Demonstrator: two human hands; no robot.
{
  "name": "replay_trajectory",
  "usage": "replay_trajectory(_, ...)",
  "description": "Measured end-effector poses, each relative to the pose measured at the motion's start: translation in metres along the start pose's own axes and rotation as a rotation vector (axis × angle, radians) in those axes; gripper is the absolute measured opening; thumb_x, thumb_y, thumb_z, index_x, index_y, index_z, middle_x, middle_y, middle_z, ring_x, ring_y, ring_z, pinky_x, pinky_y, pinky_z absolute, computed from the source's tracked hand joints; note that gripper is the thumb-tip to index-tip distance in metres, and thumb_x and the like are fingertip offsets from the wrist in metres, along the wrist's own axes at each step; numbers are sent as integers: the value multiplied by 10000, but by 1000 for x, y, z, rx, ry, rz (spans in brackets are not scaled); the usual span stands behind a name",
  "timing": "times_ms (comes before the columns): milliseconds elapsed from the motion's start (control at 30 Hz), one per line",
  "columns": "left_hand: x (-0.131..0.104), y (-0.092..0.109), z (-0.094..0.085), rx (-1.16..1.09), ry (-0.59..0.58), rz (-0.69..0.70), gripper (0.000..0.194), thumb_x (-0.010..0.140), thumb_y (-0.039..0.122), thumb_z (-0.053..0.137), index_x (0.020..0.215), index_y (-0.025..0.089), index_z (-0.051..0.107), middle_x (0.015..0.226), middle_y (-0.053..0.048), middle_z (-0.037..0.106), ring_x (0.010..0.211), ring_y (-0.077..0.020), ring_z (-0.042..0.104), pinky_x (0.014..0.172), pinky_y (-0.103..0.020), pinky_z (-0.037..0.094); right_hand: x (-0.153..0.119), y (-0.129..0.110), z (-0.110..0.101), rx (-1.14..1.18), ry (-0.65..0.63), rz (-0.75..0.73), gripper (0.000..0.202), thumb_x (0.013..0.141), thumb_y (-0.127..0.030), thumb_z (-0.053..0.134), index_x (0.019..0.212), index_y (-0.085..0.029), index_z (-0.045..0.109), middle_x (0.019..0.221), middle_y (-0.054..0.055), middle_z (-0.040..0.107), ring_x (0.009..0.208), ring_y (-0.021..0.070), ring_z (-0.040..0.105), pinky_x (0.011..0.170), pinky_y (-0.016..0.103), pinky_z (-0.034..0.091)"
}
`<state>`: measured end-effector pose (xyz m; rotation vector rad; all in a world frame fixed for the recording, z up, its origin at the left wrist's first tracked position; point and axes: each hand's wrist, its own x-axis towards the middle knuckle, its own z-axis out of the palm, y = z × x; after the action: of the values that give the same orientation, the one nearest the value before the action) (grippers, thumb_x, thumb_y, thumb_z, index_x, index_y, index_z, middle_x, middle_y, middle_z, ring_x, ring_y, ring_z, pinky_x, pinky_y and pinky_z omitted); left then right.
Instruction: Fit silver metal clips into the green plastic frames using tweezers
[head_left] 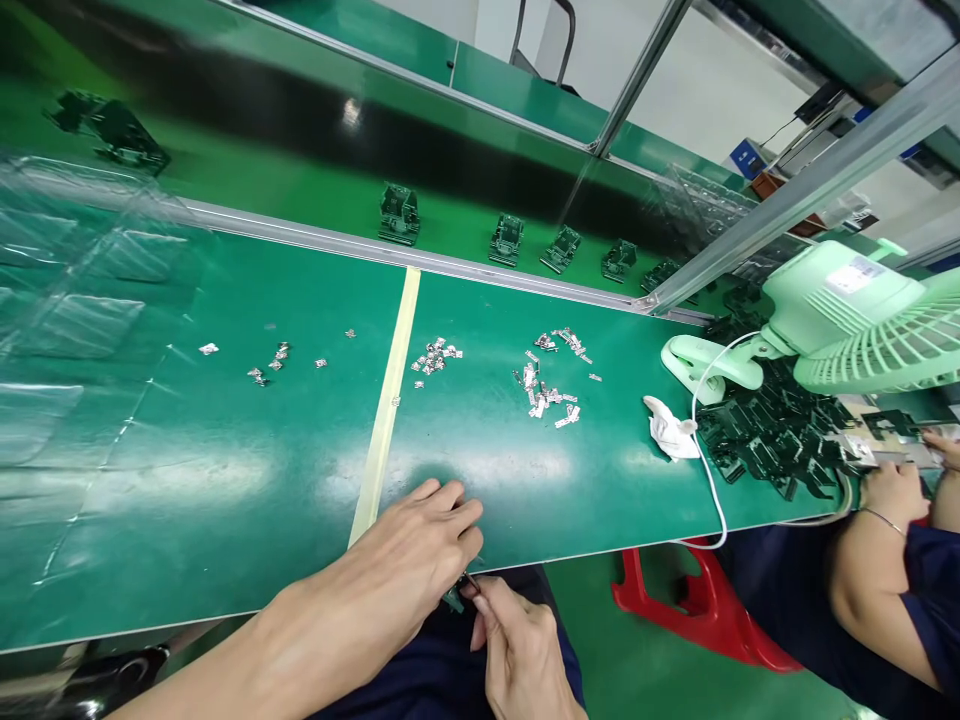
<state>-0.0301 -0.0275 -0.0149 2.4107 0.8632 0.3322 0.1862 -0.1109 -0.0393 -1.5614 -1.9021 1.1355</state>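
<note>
My left hand [424,535] is curled at the front edge of the green table, palm down, with its fingers bent around a dark green part [453,600]. Only a small piece of that part shows below the palm. Just beyond the table edge, my right hand [517,640] is closed in a pinch beside it. A thin dark piece [471,582] sticks out at the right fingertips; its kind is too hidden to tell. Small metal pieces lie farther up the table, in a cluster [435,357] near the yellow tape [386,400] and a looser group [544,395] to the right.
Several dark assemblies [507,238] stand behind the metal rail [300,240]. Clear plastic trays [82,320] are at left. At right are a white cloth [670,430], a light green fan [832,300], a pile of dark parts [772,440], a red stool [697,610] and a co-worker's hands [892,493].
</note>
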Motion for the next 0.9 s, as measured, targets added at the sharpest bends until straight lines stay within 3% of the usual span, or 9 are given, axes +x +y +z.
replay_trajectory(267, 9, 2, -3, 44, -57, -1, 565, 825, 67, 609, 1365, 225, 555, 1472, -89, 593, 1472, -318, 428, 1255, -544, 279, 0, 1, 11, -127, 70, -54, 417, 1029, -94, 277, 1254, -177, 619, 686, -12, 607, 531, 145, 570, 570, 247, 432)
replay_trajectory(367, 25, 5, -12, 71, -163, -33, 274, 768, 148, 693, 1035, 203, 668, 1128, -89, 700, 1155, -337, 613, 1009, -511, 486, 0, 4, 12, -82, 68, -75, 359, 1050, -106, 305, 1193, -179, 626, 695, -14, 617, 540, 136, 587, 576, 236, 442)
replay_trajectory(433, 30, 8, -17, 97, -227, -56, 132, 766, 183, 701, 886, 204, 653, 976, -75, 681, 979, -309, 626, 857, -465, 518, -1, 6, 11, -73, 66, -95, 341, 1051, -101, 322, 1189, -183, 622, 714, -12, 631, 552, 133, 603, 580, 233, 445)
replay_trajectory(633, 13, 9, -16, 93, -125, -16, 471, 774, 185, 669, 1239, 217, 598, 1329, -98, 625, 1289, -338, 510, 1114, -520, 387, -3, 2, 8, -264, 49, -106, 468, 947, -28, 322, 1296, -159, 605, 686, -2, 643, 546, 165, 640, 534, 249, 430)
replay_trajectory(800, 29, 10, -18, 125, -220, -51, 170, 734, 174, 713, 875, 225, 632, 956, -54, 668, 961, -291, 609, 845, -430, 493, -1, 6, 13, -115, 77, -127, 384, 1006, -60, 321, 1221, -154, 625, 690, -9, 631, 527, 135, 597, 542, 235, 426)
replay_trajectory(900, 30, 11, -19, 130, -192, -57, 212, 742, 181, 715, 933, 219, 632, 1036, -62, 669, 1031, -303, 606, 906, -448, 484, -1, 10, 15, -40, 93, -132, 344, 1051, -100, 321, 1208, -167, 620, 699, -12, 634, 534, 124, 588, 552, 228, 426)
